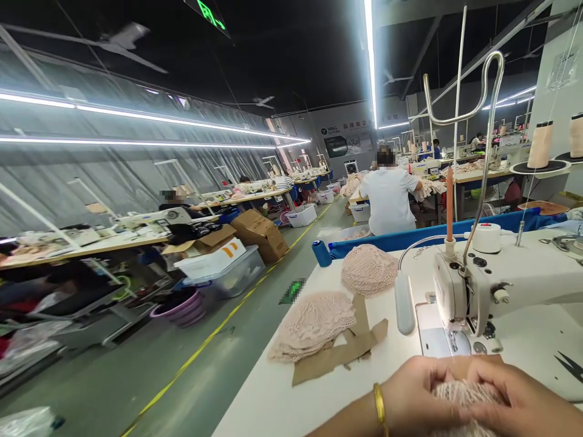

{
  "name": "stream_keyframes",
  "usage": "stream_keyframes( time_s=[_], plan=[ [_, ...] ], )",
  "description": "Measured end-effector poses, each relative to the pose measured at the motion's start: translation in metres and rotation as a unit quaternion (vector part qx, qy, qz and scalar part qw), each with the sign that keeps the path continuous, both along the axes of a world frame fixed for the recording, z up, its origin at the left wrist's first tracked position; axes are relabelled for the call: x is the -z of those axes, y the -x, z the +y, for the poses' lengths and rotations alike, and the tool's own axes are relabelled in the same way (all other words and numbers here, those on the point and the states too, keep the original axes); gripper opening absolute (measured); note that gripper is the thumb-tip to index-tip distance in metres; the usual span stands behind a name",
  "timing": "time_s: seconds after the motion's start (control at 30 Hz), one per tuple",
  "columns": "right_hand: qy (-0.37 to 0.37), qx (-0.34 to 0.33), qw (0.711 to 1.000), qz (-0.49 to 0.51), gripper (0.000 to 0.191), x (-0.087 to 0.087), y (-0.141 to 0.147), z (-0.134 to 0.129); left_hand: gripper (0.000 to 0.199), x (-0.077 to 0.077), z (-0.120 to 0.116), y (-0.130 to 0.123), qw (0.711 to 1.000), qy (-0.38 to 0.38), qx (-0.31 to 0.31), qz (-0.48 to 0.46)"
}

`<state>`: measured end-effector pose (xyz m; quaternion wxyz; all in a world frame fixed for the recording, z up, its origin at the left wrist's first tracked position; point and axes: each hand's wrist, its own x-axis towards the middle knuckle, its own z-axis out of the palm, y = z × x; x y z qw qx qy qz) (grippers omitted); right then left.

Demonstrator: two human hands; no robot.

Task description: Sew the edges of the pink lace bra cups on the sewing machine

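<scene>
My left hand (419, 397), with a gold bangle on its wrist, is closed on a pale pink lace piece (469, 393) at the bottom right. From the other side my right hand (519, 394) grips the same piece, and the fingers of both hands partly cover it. They are just in front of the needle area of a white sewing machine (460, 294), whose lamp is lit. To the left, a stack of pale pink lace cups (314, 325) lies partly on brown paper strips (341, 358). Farther back sits another lace stack (368, 269).
Dark scissors (569, 366) lie at the table's right edge. A blue thread cone (321, 253) and a white spool (486, 238) stand behind. Ahead sits a person in a white shirt (387, 203). Cardboard boxes (259, 233) and a purple basket (182, 308) line the aisle at left.
</scene>
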<state>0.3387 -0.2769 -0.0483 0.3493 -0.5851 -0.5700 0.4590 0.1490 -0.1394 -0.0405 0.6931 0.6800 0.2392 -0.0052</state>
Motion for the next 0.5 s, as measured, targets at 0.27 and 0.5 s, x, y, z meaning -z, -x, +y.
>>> stream_keyframes(
  time_s=[0.27, 0.5],
  plan=[
    [-0.143, 0.027, 0.973, -0.181, 0.029, 0.020, -0.007, 0.002, 0.023, 0.014, 0.004, -0.010, 0.974, -0.202, -0.083, -0.055],
    [-0.234, 0.115, 0.949, -0.177, 0.016, 0.027, -0.001, -0.004, 0.023, 0.026, 0.005, -0.002, 0.926, -0.342, -0.047, -0.156]
  ],
)
